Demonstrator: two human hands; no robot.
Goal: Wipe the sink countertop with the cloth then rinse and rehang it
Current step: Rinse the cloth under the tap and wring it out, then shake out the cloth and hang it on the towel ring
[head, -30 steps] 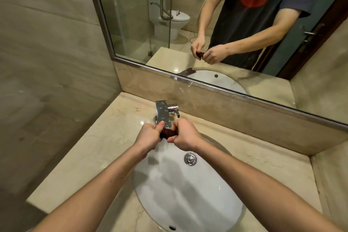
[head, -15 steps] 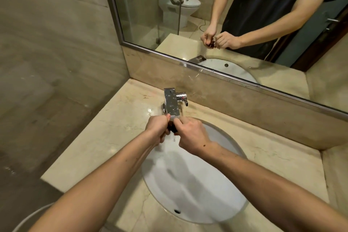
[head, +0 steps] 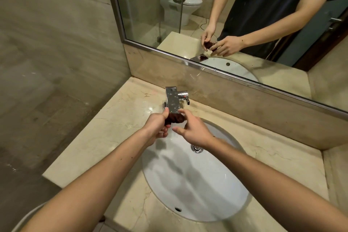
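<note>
Left fingers (head: 165, 114) gripping twisted cloth (head: 174, 118), right fingers (head: 185, 114) loosely spread, beneath faucet (head: 172, 100), above sink (head: 207, 184)

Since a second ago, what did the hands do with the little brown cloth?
The right hand has opened and let go of the twisted cloth; only its fingertips are near it now. The left hand still grips the other end, under the tap. The cloth stayed over the sink, still twisted.
</note>
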